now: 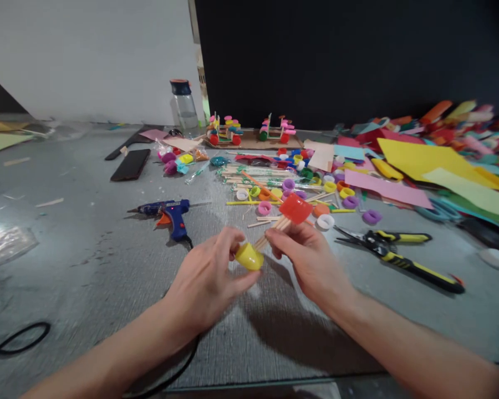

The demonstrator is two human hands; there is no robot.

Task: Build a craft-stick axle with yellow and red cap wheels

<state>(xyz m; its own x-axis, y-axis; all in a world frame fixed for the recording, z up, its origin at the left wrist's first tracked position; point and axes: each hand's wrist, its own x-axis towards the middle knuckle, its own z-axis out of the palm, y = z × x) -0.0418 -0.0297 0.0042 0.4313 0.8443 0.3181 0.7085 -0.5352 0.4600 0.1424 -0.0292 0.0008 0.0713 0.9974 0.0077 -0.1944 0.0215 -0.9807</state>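
Note:
Between the fingers of my left hand [210,277] is a small shiny yellow piece [249,257], curved like a cap. My right hand [307,255] pinches a few thin wooden sticks [278,227], which slant up to the right. A curved red piece [295,208] sits at their upper end, while their lower end meets the yellow piece. Whether the yellow piece is fixed to the sticks I cannot tell. Both hands are above the near middle of the table.
A blue glue gun [170,213] lies left of my hands, its cord running toward me. Yellow-handled pliers [393,252] are at right. Behind lie colourful bottle caps [289,184], wrapped sticks [253,174], paper sheets [444,160], two small wheeled models [224,130] and a bottle [185,105].

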